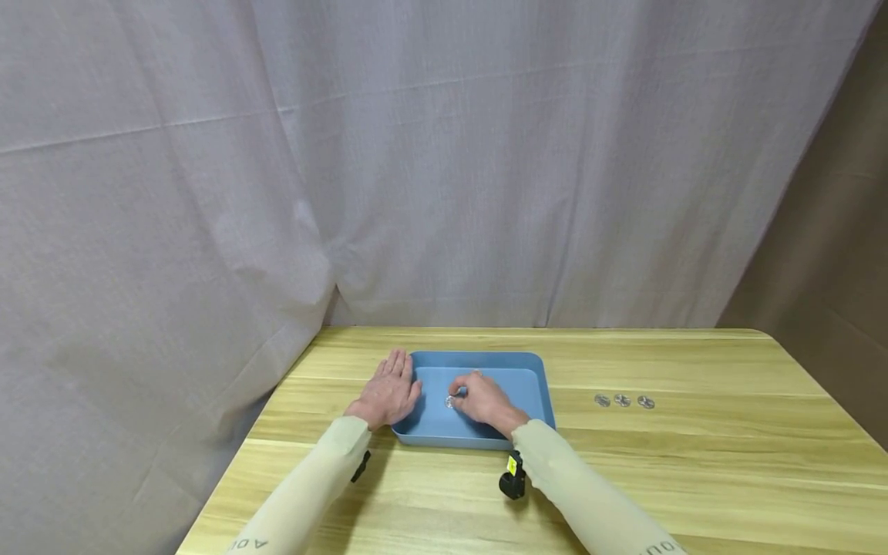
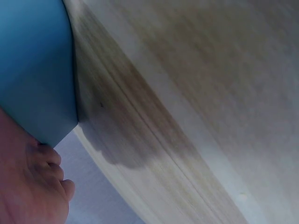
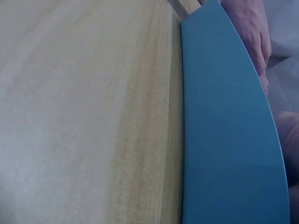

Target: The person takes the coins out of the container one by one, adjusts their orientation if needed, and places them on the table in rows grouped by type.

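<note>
A shallow blue rectangular tray [image 1: 444,442] lies on the wooden table. My right hand [image 1: 482,399] reaches down inside it, with thumb and index finger pinching a round silver coin [image 1: 449,401] low over the tray's floor. Against the tray's left rim rests my left hand [image 1: 390,389], its fingers straight and pointing away from me, its thumb over the edge. In the left wrist view that hand [image 2: 35,186] lies along the tray's outer wall. In the right wrist view the tray's near wall [image 3: 229,121] hides most of the right hand [image 3: 289,140].
To the right of the tray, three silver coins [image 1: 622,401] lie in a row on the wooden table [image 1: 728,462]. A grey curtain [image 1: 444,193] hangs behind the table's far edge. Black wrist cameras hang beneath both sleeves, the right one [image 1: 513,482] near the tray's front.
</note>
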`<state>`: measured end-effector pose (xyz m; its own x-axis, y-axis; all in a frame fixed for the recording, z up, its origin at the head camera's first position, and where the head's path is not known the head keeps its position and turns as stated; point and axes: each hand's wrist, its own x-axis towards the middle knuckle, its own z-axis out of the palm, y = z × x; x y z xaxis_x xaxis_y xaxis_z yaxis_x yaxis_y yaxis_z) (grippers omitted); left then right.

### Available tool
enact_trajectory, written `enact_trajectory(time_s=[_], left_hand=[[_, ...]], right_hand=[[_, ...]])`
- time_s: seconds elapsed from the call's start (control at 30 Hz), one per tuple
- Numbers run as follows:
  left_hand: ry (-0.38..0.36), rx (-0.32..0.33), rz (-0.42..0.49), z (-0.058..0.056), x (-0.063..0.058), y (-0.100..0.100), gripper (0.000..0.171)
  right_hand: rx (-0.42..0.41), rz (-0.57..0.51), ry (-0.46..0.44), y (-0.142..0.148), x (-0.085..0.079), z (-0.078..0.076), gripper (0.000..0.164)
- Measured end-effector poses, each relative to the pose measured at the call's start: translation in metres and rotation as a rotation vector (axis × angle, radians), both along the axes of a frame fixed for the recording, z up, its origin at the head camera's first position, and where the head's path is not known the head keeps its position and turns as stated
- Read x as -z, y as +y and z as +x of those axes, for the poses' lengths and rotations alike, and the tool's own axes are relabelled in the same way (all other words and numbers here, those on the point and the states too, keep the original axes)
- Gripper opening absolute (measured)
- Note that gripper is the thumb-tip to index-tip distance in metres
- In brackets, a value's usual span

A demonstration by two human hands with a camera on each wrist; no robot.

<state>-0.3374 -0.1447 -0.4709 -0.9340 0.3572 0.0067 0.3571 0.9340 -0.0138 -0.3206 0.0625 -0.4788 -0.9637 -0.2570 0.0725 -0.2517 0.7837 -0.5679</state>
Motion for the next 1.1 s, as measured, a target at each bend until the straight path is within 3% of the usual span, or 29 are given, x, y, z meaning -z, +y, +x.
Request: enact_trajectory(time_s=[0.6, 0.9, 1.1], left_hand=[[-0.009, 0.002, 0.004, 0.002, 0.0, -0.002, 0.066], [-0.011, 0.005, -0.002, 0.001, 0.0, -0.001, 0.066], [-0.008, 0.003, -0.001, 0.0, 0.0, 0.0, 0.066]], right_hand=[[-0.064, 0.018, 0.012, -0.006, 0.0, 0.0, 0.009], [0.053, 0.071, 0.002, -0.012, 0.0, 0.001, 0.017], [0.073, 0.097, -0.005, -0.016, -0.001, 0.001, 0.022]])
